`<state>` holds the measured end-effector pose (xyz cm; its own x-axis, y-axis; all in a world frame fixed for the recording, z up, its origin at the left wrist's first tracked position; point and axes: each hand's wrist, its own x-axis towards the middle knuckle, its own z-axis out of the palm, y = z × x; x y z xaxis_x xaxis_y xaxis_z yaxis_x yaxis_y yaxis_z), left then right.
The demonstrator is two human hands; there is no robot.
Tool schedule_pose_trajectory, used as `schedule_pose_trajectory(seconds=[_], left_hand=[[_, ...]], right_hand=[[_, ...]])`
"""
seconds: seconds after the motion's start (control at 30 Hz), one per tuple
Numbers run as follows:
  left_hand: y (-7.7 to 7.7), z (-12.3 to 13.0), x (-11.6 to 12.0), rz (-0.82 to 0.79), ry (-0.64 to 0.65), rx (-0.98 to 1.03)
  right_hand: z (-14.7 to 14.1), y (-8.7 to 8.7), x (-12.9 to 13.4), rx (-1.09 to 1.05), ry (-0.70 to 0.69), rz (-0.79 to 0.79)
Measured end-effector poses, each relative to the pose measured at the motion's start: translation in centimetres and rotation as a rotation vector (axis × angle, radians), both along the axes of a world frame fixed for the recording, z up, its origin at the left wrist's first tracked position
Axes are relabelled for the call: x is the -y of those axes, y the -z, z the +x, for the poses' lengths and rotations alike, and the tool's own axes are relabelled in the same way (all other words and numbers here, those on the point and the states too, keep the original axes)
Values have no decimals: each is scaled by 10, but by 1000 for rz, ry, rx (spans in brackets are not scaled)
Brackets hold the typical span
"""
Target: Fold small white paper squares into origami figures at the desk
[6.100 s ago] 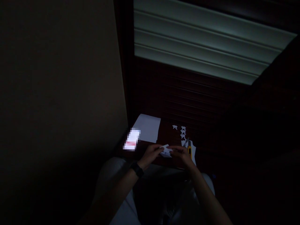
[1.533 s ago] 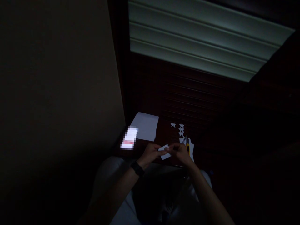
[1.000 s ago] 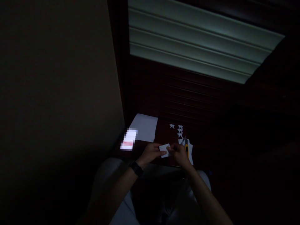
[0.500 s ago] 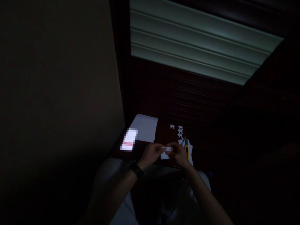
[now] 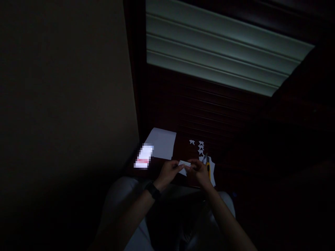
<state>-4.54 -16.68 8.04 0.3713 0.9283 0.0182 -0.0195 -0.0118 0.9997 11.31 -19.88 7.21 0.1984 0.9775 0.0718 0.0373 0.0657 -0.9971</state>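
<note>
A small piece of white paper (image 5: 184, 169) with crease lines is held between my two hands, above the near edge of a dark table. My left hand (image 5: 168, 172) pinches its left side with thumb and fingers. On the right side, my right hand (image 5: 200, 171) grips it the same way. Right beside my right hand lies a yellow utility knife (image 5: 208, 167) on a stack of white paper (image 5: 213, 174). Scissor-like blades (image 5: 204, 158) show next to the knife; the rest of that tool is hidden.
Several small folded paper figures (image 5: 201, 147) lie beyond my hands, with a single paper figure (image 5: 192, 142) to their left. A large white sheet (image 5: 162, 143) and a lit, blurred phone-like screen (image 5: 143, 156) lie on the left. A wall (image 5: 78, 87) rises at left, a slatted panel (image 5: 209, 45) ahead.
The small paper has turned in my fingers: its squarish lower part now shows as a downward-pointing triangle with creases. Both hands stay in nearly the same place.
</note>
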Motion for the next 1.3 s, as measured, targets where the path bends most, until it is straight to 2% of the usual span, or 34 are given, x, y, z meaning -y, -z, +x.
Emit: schedule_pose_trajectory(seconds=[0.2, 0.4, 0.5, 0.63, 0.73, 0.83, 1.03, 1.3], left_hand=[[-2, 1, 0, -56, 104, 67], [-5, 2, 6, -40, 82, 122], [-2, 0, 3, -26, 91, 154], [3, -4, -2, -42, 110, 121], [5, -4, -4, -89, 147, 74], [7, -3, -4, -123, 155, 44], [11, -5, -6, -158, 184, 40], [12, -7, -8, -172, 236, -36]], right_hand=[[3, -5, 4, 52, 72, 53], [-4, -2, 7, -5, 115, 44], [-2, -2, 8, 48, 95, 46], [2, -11, 7, 252, 66, 135], [2, -16, 5, 348, -37, 158], [1, -17, 4, 333, -117, 105], [3, -12, 5, 243, -132, 45], [5, -11, 5, 275, -165, 22]])
